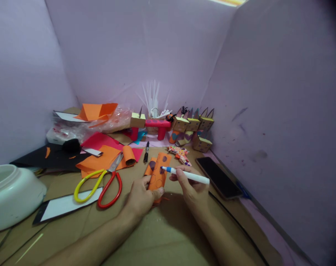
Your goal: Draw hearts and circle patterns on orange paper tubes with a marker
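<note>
My left hand (141, 195) grips the lower end of an orange paper piece (160, 173), its thumb on the front. The piece bears drawn circles, some filled in dark purple. A second orange part with a dark spot shows behind its left side. My right hand (194, 190) is closed round a white marker (190, 175) with a blue collar. The marker's tip meets a dark spot near the middle of the orange piece.
Scissors (109, 177) with yellow and red handles, an orange tube (128, 156) and a black pen (146, 152) lie left. A phone (219, 177) lies right. Box-shaped cardboard animal heads (180, 123) stand behind. A white pot (15, 199) sits far left.
</note>
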`<state>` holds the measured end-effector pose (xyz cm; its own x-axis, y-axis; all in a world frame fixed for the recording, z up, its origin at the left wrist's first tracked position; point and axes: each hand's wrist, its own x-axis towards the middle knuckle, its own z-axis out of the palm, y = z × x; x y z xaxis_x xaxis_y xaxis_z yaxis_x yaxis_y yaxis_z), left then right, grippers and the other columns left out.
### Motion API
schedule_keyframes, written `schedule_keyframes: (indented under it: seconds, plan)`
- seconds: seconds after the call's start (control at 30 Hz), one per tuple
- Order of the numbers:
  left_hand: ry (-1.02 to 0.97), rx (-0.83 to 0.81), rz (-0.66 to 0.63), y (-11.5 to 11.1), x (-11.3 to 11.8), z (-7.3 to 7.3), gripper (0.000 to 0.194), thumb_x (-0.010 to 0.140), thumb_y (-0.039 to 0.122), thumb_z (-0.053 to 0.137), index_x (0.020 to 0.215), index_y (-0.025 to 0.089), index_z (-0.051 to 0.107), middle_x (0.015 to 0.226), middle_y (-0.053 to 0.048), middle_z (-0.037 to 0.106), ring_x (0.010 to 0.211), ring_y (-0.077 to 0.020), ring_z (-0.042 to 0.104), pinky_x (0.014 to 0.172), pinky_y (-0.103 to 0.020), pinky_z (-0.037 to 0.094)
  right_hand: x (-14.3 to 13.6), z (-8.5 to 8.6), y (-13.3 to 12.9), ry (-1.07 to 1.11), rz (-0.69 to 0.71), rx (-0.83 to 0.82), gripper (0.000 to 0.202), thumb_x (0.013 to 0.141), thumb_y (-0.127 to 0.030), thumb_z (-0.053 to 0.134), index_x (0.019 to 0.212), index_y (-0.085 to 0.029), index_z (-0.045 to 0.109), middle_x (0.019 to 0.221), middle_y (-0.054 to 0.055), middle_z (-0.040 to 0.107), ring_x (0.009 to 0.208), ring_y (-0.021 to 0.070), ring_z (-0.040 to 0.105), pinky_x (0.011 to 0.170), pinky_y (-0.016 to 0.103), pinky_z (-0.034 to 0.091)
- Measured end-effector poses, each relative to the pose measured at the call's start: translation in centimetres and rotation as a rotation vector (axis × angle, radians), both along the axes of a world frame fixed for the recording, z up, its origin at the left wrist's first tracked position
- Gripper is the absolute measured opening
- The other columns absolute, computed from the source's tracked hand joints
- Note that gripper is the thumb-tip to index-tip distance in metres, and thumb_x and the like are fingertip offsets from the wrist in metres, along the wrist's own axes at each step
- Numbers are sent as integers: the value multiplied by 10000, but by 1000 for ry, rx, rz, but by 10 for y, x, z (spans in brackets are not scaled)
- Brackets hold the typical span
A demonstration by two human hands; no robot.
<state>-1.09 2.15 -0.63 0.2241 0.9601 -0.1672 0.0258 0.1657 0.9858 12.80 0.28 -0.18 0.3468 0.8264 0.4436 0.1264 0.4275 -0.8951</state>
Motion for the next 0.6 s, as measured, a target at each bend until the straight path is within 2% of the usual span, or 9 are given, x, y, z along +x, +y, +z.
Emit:
schedule_keyframes:
  seconds: [0.3, 0.6]
  plan:
    - [-73, -42, 1, -2, 1, 4, 229, 555, 199, 684, 763, 115, 641, 675, -49, 644, 624, -183, 580, 569, -277, 449, 0, 0, 0, 10, -16, -29, 124, 782, -288, 621, 791, -167, 647, 618, 8, 677, 567, 143, 656, 535, 230, 524]
    - [-101, -64, 10, -2, 1, 1, 239, 556, 215, 687, 764, 114, 627, 662, -42, 629, 569, -154, 554, 521, -256, 431, 1, 3, 1, 34, -28, -36, 132, 779, -295, 619, 783, -165, 638, 602, 1, 671, 549, 133, 657, 535, 225, 525]
